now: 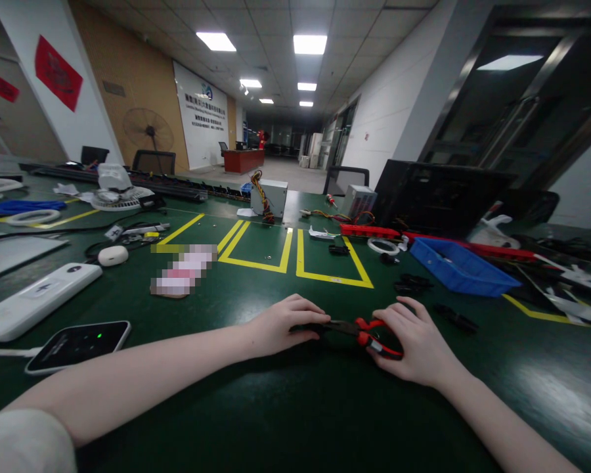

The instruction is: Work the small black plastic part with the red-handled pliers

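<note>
My right hand (pixel 421 341) is closed around the red-and-black handles of a pair of pliers (pixel 367 336), which are spread apart. The jaws point left, towards my left hand (pixel 280 326). Between the thumb and fingers of that hand is a small dark piece (pixel 304 327), mostly hidden, and the plier tips meet it or lie right at it. Whether the jaws grip the piece I cannot tell. Both hands are just above the green tabletop (pixel 285 407). Black plastic parts (pixel 456 318) lie to the right of my right hand.
A blue tray (pixel 460 266) stands at the right, before a black monitor (pixel 433 197). Power supply boxes (pixel 270 197) with wires are farther back. Yellow tape (pixel 256 265) marks the table. Left are a phone-like pink item (pixel 182 272), a white power bank (pixel 39 299) and a black-screened device (pixel 79 347).
</note>
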The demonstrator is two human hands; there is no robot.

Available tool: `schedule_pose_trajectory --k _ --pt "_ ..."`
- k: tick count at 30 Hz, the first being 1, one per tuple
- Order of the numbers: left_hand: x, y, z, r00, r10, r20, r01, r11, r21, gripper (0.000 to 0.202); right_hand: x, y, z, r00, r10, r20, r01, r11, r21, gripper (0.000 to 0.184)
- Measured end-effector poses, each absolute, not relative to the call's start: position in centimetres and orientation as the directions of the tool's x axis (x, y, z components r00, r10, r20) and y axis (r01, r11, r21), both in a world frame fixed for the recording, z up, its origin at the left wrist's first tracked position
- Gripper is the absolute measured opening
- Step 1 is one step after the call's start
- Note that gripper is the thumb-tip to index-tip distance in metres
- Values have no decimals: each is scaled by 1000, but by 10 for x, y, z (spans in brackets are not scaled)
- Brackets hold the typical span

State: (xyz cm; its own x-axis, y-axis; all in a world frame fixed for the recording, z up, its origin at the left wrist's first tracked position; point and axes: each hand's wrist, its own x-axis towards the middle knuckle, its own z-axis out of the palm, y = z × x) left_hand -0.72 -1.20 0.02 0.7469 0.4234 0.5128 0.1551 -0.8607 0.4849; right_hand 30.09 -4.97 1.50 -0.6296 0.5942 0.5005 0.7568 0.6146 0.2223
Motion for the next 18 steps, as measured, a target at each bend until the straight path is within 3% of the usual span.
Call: schedule_pose_trajectory --k 12,18 --pt "-8 -12 2 773 402 491 166 -875 455 39 299 -55 18 -645 537 543 744 603 287 37" --pt "-7 -12 0 780 418 466 220 -880 422 38 299 -55 19 -642 576 506 750 609 258 40"
